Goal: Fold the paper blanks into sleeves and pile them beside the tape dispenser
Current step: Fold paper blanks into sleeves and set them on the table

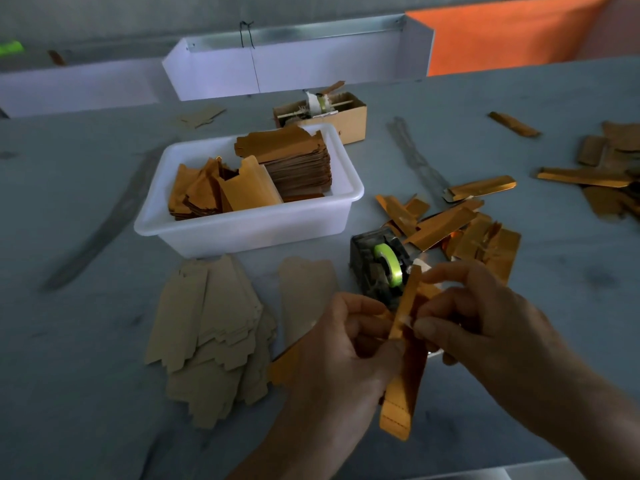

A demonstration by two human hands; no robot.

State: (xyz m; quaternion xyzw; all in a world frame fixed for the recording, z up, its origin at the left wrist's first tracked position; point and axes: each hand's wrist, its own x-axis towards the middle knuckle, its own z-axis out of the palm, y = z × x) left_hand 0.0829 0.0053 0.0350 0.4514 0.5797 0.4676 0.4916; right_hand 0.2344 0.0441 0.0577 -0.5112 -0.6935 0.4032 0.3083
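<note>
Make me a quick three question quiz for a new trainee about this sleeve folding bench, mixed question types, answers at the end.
1. True or false: both hands hold the folded gold sleeve.
2. Multiple choice: the pile of finished sleeves lies where, seen from the camera? A) inside the white tub B) right of and behind the tape dispenser C) on the cardboard box
3. Fill the blank: the fanned stack of flat blanks lies on the table in front of the white ____.

Key:
1. True: the left hand and right hand both pinch it.
2. B, next to the tape dispenser.
3. tub.
</note>
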